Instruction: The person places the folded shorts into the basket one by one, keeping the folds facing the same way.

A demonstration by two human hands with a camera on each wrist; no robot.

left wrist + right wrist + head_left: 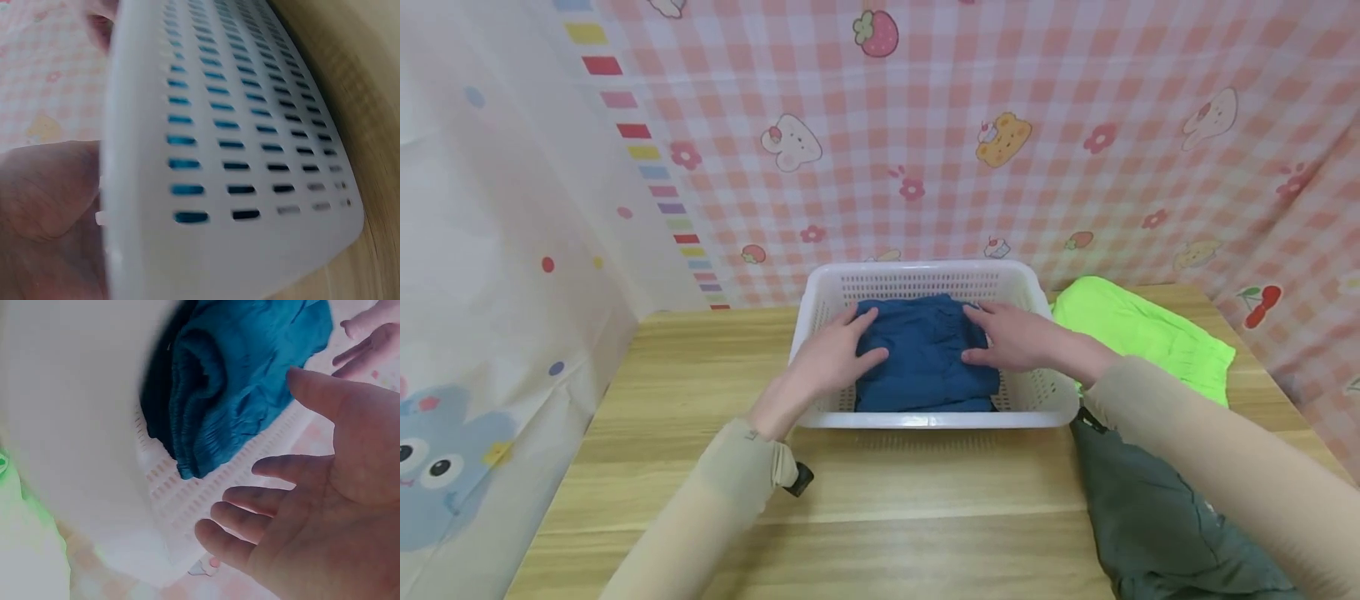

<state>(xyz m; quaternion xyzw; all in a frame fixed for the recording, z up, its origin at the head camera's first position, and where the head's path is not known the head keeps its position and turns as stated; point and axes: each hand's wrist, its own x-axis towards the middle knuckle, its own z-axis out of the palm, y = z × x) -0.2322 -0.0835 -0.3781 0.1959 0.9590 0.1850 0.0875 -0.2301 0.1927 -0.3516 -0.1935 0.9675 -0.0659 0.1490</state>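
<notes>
A folded dark blue garment (925, 358) with a gathered elastic band lies in a white perforated plastic basket (928, 420). My left hand (831, 354) is over the basket's left side, fingers spread at the garment's left edge. From the right, my right hand (1018, 337) reaches over the garment's right edge. The right wrist view has the right palm (350, 469) with fingers extended and nothing held, beside the blue cloth (250, 381). Whether the fingertips touch the cloth I cannot tell. In the left wrist view the basket wall (250, 156) hides most of the left fingers.
A bright neon-green garment (1138, 333) lies right of the basket. Nearer me, a dark grey-green garment (1165, 508) is partly under my right forearm. All rest on a wooden table (925, 508), with a pink checked cloth (925, 125) hanging behind.
</notes>
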